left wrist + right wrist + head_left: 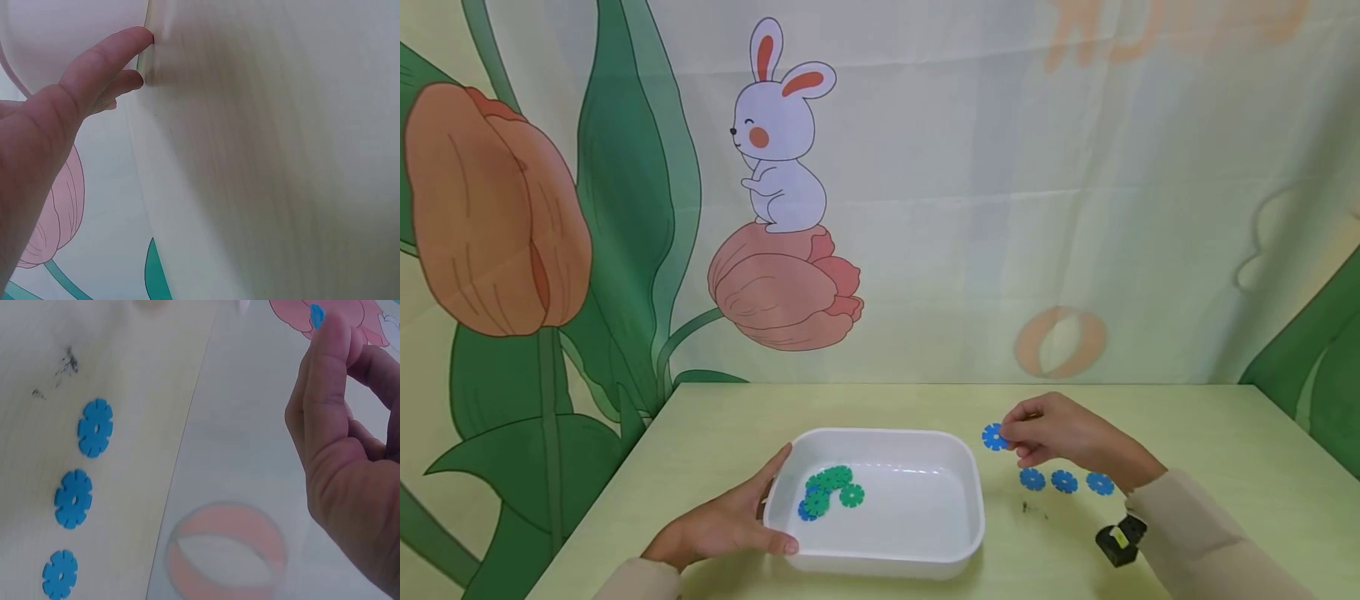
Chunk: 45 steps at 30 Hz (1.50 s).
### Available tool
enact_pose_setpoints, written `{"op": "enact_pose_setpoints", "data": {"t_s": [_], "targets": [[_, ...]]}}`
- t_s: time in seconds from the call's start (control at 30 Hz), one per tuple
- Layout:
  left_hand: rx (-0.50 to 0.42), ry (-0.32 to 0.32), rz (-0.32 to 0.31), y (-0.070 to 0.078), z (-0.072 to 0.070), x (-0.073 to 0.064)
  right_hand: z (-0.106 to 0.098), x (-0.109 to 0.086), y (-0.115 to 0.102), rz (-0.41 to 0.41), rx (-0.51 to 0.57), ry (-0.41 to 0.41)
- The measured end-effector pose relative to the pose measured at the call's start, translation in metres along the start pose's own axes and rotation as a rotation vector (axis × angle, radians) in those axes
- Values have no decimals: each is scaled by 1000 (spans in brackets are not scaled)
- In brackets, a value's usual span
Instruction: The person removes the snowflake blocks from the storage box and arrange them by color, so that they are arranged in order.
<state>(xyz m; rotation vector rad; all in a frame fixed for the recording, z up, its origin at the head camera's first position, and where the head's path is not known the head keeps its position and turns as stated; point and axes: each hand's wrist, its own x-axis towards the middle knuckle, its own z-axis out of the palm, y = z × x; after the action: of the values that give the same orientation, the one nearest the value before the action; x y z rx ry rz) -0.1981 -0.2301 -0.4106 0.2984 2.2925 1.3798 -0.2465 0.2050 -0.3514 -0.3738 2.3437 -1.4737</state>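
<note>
My right hand (pixel 1060 429) pinches a blue notched disc (pixel 995 437) between thumb and fingertips, raised above the table to the right of the white tray (pixel 880 557). The right wrist view shows only the edge of this held disc (pixel 317 316) past the fingertips. At the tray's left end, my left hand (pixel 730 521) holds it, thumb on the near corner and fingers along the outer side. Inside the tray, toward the left, lie several green discs (pixel 852 495) in a loose cluster, with a bit of blue disc (pixel 806 510) showing beneath.
Three blue discs (pixel 1064 481) lie in a row on the table (pixel 715 433), below my right hand. A black device (pixel 1120 540) sits at the right wrist. Behind the table hangs a printed backdrop (pixel 925 208) with a rabbit and tulips.
</note>
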Motion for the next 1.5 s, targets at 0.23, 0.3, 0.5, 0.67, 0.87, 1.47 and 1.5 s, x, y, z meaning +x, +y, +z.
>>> {"op": "enact_pose_setpoints", "data": {"t_s": [0.23, 0.3, 0.5, 0.67, 0.87, 1.47, 1.5], "targets": [[1, -7, 22, 1, 0, -2, -11, -8, 8, 18, 2, 18], [0, -8, 24, 1, 0, -3, -15, -11, 10, 25, 7, 24], [-2, -9, 27, 1, -1, -3, -28, -19, 16, 37, 8, 34], [7, 1, 14, 1, 0, -2, -39, -25, 24, 65, 3, 61], [8, 2, 10, 0, 0, -1, -52, -32, 37, 106, 4, 96], [-7, -12, 35, 0, 0, -1, -84, -51, 73, 159, 93, 136], [-11, -17, 37, 0, 0, 0, -85, -52, 74, 167, 92, 143]]}}
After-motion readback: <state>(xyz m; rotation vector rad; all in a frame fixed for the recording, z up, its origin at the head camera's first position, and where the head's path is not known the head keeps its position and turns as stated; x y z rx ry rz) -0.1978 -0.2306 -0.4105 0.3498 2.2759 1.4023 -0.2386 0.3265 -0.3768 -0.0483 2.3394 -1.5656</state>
